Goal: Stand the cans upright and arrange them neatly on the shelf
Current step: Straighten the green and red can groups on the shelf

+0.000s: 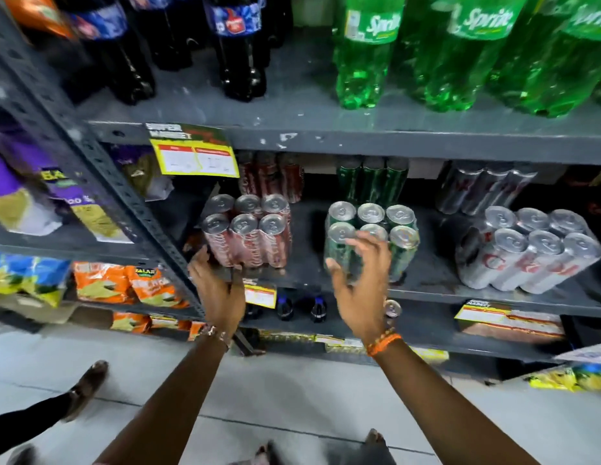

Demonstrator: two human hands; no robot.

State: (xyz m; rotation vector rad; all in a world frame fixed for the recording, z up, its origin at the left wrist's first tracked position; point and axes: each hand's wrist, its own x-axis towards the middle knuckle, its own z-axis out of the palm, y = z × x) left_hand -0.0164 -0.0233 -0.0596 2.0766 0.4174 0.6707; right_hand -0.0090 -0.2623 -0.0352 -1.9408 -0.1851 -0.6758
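Even indoor light, soft motion blur throughout, wide-angle bending at edges.

Grey metal shelving (326, 137) stands on a pale, seemingly tiled floor (292, 391) under soft light.

Red cola cans (248, 238), six upright, shrink-wrapped, left on grey shelf (433, 263), green cans (372, 236), six upright, centre, silver cans (530, 255), six-pack tilted, right, further cans upright behind
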